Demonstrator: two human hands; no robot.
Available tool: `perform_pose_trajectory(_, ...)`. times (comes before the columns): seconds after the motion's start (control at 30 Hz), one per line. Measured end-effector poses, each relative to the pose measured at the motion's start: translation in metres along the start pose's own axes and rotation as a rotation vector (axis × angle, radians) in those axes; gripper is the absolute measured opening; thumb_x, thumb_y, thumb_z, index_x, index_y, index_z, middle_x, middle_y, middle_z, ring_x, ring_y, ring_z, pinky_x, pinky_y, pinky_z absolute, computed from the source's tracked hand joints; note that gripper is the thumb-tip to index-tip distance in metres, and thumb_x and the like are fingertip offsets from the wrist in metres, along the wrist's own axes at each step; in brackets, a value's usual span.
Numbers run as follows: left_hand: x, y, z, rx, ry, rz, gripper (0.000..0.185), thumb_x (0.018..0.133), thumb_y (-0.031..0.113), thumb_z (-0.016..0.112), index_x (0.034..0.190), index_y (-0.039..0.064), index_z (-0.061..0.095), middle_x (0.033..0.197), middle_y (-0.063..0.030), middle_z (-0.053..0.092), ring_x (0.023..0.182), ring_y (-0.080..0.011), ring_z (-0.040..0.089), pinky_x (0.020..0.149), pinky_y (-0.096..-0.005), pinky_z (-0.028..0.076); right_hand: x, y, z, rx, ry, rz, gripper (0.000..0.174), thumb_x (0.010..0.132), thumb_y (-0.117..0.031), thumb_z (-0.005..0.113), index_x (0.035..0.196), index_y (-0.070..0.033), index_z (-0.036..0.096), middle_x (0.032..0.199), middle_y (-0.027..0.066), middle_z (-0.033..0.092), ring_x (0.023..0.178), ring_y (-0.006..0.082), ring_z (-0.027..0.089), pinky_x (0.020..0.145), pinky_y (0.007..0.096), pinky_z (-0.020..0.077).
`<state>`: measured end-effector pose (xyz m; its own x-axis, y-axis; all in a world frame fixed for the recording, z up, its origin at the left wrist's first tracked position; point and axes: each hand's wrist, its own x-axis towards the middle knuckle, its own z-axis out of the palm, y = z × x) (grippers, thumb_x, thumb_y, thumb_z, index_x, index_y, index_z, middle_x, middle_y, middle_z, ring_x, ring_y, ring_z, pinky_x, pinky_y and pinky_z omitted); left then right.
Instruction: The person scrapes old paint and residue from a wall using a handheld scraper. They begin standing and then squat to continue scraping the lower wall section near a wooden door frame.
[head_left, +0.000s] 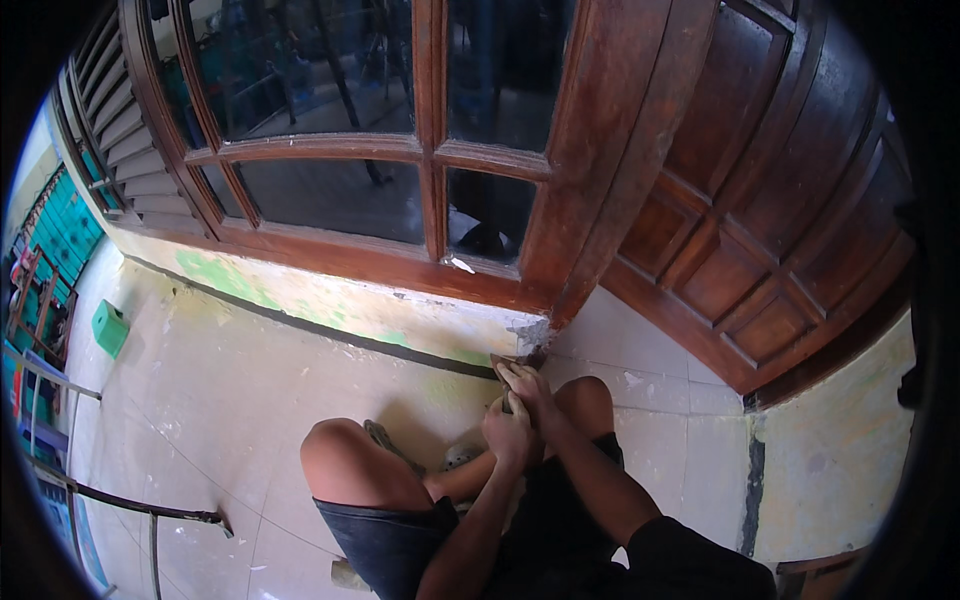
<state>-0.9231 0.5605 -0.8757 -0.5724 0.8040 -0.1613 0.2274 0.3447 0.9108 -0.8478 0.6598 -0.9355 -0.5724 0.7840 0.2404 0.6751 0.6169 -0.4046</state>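
Both of my hands are on one small hand tool, which looks like a scraper (499, 363) with a flat, brownish blade. My left hand (507, 433) is wrapped around its handle. Farther forward, my right hand (527, 386) grips it close to the blade. The blade's tip is at the foot of the low wall (345, 311), by the corner; whether it touches cannot be told. Cream and green paint on this wall is patchy, and bare grey plaster (534, 332) shows at the corner. A dark band (337, 335) runs along the wall's base.
Above the wall stands a brown wooden window frame (431, 202) with glass panes. A panelled wooden door (739, 277) is at right. Paint flakes lie on the tiled floor (217, 420). A green stool (110, 328) and metal legs (150, 510) are at left. My bent knees flank my hands.
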Motion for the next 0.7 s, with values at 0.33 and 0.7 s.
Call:
perform_pose_trajectory(0.33,0.001,0.013,0.003,-0.048,-0.05,-0.024,0.04,0.102,0.031,0.057,0.095,-0.004,0.074,0.087,-0.0325,0.072,0.09,-0.0509,0.071,0.083,-0.0552,0.055,-0.003,0.014,-0.017,-0.057,-0.139,-0.065,0.052,0.094,-0.015,0.057,0.142,0.004,0.056,0.142,0.0244,0.063,0.125,0.0399,0.063,0.103,0.0481,0.0521)
perform_pose_trajectory(0.7,0.014,0.034,-0.006,0.044,0.005,-0.062,0.041,0.102,0.03,0.057,0.093,-0.006,0.075,0.086,-0.0337,0.072,0.086,-0.0497,0.072,0.081,-0.055,0.056,0.011,-0.004,-0.031,-0.074,-0.079,-0.121,0.046,0.095,-0.016,0.056,0.137,0.0,0.061,0.125,0.0185,0.071,0.109,0.0354,0.07,0.091,0.0477,0.0548)
